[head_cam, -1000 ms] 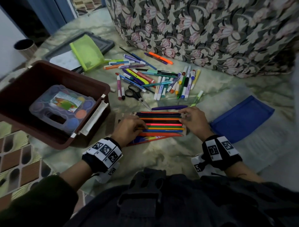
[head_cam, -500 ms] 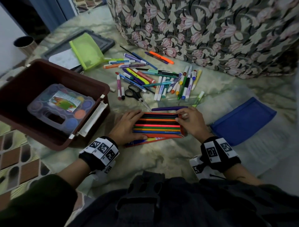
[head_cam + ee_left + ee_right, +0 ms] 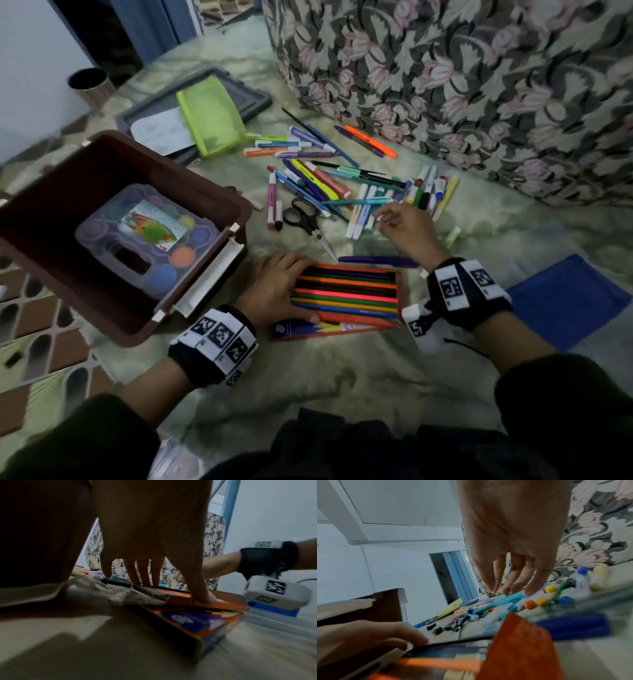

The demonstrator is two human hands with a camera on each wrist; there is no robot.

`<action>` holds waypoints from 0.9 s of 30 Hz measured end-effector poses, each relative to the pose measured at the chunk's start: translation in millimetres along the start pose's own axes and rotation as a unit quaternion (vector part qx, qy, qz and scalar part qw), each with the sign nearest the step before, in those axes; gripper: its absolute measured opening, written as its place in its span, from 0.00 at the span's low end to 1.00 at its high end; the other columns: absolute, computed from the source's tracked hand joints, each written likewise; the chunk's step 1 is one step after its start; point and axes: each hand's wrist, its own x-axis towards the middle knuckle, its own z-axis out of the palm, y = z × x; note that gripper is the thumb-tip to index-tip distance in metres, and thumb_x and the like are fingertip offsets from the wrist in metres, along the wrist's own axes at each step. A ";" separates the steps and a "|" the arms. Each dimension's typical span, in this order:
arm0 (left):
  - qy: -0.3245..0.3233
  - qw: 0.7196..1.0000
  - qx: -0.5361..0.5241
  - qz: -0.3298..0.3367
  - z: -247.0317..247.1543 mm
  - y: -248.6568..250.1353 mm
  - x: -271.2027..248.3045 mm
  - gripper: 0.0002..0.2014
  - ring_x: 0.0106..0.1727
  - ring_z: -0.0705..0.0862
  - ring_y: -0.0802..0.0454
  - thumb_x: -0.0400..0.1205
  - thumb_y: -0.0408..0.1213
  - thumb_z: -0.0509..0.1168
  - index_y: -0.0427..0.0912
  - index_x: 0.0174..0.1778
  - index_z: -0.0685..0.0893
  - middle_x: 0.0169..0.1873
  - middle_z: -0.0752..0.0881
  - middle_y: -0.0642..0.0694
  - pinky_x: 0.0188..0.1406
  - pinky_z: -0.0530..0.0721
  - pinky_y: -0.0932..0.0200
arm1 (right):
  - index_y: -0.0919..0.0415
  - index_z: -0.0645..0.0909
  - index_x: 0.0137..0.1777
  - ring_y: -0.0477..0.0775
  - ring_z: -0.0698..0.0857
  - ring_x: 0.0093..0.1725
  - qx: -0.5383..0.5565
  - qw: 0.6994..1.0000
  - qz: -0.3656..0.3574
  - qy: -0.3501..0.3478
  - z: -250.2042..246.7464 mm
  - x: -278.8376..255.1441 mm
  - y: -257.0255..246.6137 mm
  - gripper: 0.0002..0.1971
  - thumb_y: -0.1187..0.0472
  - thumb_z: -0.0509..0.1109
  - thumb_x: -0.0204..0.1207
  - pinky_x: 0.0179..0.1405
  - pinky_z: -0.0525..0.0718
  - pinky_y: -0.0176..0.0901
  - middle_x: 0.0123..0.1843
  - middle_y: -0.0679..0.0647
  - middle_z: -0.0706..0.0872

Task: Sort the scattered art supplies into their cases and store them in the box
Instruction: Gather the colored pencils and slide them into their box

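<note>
- Since half a second ago the right hand (image 3: 406,228) has left the right end of the pencil case (image 3: 346,298) and gone out to the scattered markers (image 3: 394,198) beyond it; the left hand (image 3: 274,291) has stayed where it was.
- The pencil case lies open on the pale cloth (image 3: 308,387) in front of the person, its coloured pencils (image 3: 346,294) in a neat row side by side, the orange lid flap folded out toward the person.
- The left hand lies flat on the case's left end, fingers straight across the pencil ends, thumb pressing the near orange edge.
- The right hand hovers with loosely bent fingers, their tips touching a light-blue pen (image 3: 508,599) among the markers; nothing is gripped.
- A purple pen (image 3: 376,261) lies just beyond the case's far edge, with black-handled scissors (image 3: 305,219) a little farther.
- To the left sits the brown box (image 3: 191,178), open, with a clear paint set (image 3: 144,236) inside.
- A blue pouch (image 3: 565,298) lies to the right, a green mesh pouch (image 3: 209,116) on a grey tray (image 3: 253,99) farther back.
- Flowered upholstery (image 3: 479,85) rises behind the markers.
</note>
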 end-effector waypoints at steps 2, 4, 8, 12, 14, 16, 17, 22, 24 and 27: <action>0.005 1.000 -0.007 -0.002 -1.8 -0.9 0.1 0.48 0.73 0.65 0.52 0.60 0.63 0.75 0.50 0.75 0.68 0.71 0.71 0.50 0.69 0.55 0.57 | 0.66 0.84 0.56 0.55 0.83 0.50 -0.014 1.000 -0.019 0.010 0.1 29.3 -4.7 0.11 0.71 0.66 0.76 0.52 0.77 0.33 0.52 0.63 0.86; 0.005 1.000 -0.019 -0.001 -3.1 -1.6 0.5 0.47 0.71 0.65 0.52 0.60 0.62 0.76 0.49 0.74 0.68 0.70 0.72 0.50 0.65 0.54 0.62 | 0.64 0.83 0.60 0.61 0.81 0.57 -0.046 0.998 -0.029 0.017 0.8 60.4 -7.4 0.13 0.70 0.64 0.77 0.62 0.77 0.46 0.56 0.65 0.83; -0.009 1.000 -0.015 -0.014 -3.2 -1.9 2.1 0.48 0.72 0.63 0.54 0.61 0.64 0.74 0.51 0.75 0.66 0.71 0.69 0.52 0.71 0.56 0.57 | 0.61 0.79 0.67 0.67 0.74 0.68 -0.123 0.991 -0.055 0.009 3.0 116.1 -8.1 0.16 0.67 0.61 0.81 0.70 0.69 0.51 0.65 0.67 0.78; -0.019 1.000 -0.016 -0.016 -0.8 -3.9 2.3 0.48 0.73 0.62 0.54 0.61 0.66 0.73 0.51 0.76 0.64 0.72 0.67 0.52 0.75 0.58 0.53 | 0.63 0.79 0.68 0.65 0.75 0.69 -0.158 0.984 -0.080 -0.012 12.2 153.6 -8.1 0.16 0.67 0.60 0.82 0.67 0.70 0.49 0.68 0.65 0.78; -0.017 0.999 -0.024 -0.018 1.0 -4.8 1.5 0.48 0.72 0.63 0.54 0.61 0.66 0.73 0.51 0.76 0.64 0.72 0.67 0.53 0.74 0.58 0.53 | 0.65 0.79 0.66 0.63 0.79 0.66 -0.152 0.985 -0.075 -0.017 17.0 167.6 -8.8 0.15 0.68 0.63 0.81 0.62 0.75 0.48 0.68 0.64 0.80; -0.016 0.999 -0.030 -0.021 2.0 -5.5 1.2 0.48 0.72 0.63 0.53 0.61 0.66 0.72 0.51 0.75 0.65 0.72 0.68 0.52 0.72 0.59 0.52 | 0.68 0.79 0.66 0.64 0.81 0.63 -0.142 0.987 -0.060 -0.035 21.9 177.6 -9.3 0.16 0.67 0.66 0.79 0.62 0.78 0.51 0.67 0.65 0.81; -0.015 0.999 -0.030 -0.021 2.2 -5.8 1.2 0.48 0.71 0.64 0.53 0.61 0.66 0.72 0.51 0.75 0.65 0.71 0.69 0.52 0.72 0.60 0.51 | 0.69 0.80 0.65 0.64 0.82 0.62 -0.142 0.988 -0.051 -0.043 24.9 180.8 -9.4 0.16 0.66 0.68 0.78 0.63 0.79 0.53 0.65 0.66 0.82; -0.007 0.999 -0.039 -0.014 2.5 -6.6 0.2 0.48 0.69 0.67 0.51 0.61 0.66 0.73 0.49 0.74 0.68 0.69 0.71 0.50 0.66 0.60 0.55 | 0.70 0.83 0.58 0.64 0.84 0.57 -0.147 0.989 0.009 -0.023 35.5 185.6 -7.4 0.13 0.66 0.72 0.75 0.59 0.82 0.51 0.57 0.67 0.86; -0.007 0.999 -0.038 -0.014 2.3 -6.6 0.0 0.48 0.67 0.68 0.51 0.60 0.67 0.73 0.48 0.74 0.68 0.68 0.72 0.50 0.66 0.62 0.53 | 0.69 0.84 0.56 0.64 0.84 0.56 -0.139 0.990 0.021 -0.015 35.1 184.0 -6.6 0.12 0.66 0.72 0.74 0.57 0.83 0.49 0.56 0.67 0.87; -0.012 0.999 -0.037 -0.019 1.5 -6.7 -0.1 0.48 0.69 0.67 0.51 0.60 0.66 0.73 0.49 0.74 0.68 0.69 0.72 0.51 0.70 0.64 0.48 | 0.71 0.86 0.52 0.65 0.85 0.55 -0.143 0.989 0.021 -0.006 31.8 179.2 -6.4 0.10 0.66 0.71 0.73 0.55 0.82 0.47 0.54 0.68 0.88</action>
